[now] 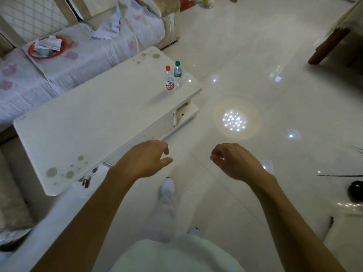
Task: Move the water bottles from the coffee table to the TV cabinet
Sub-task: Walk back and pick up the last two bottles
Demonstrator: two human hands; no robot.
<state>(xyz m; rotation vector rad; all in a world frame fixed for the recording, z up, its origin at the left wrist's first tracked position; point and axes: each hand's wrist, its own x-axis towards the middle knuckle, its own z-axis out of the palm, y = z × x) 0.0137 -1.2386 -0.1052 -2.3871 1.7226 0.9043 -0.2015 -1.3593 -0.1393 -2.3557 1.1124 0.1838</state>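
Two clear water bottles stand upright side by side near the far right corner of the white coffee table (94, 124). One is a red-capped bottle (169, 80) with a red label; the other is a green-capped bottle (177, 74) just behind it to the right. My left hand (146, 159) hovers over the table's near edge, fingers loosely curled and holding nothing. Over the floor, my right hand (232, 160) is likewise empty with curled fingers. Both hands are well short of the bottles. The TV cabinet is not clearly in view.
A sofa with a pale floral cover (78, 61) runs along the table's far side, bearing a red plate of papers (47, 48). Glossy white floor tiles (255, 85) spread to the right. A wooden furniture leg (326, 48) stands far right, and a dark round object (355, 190) sits at the right edge.
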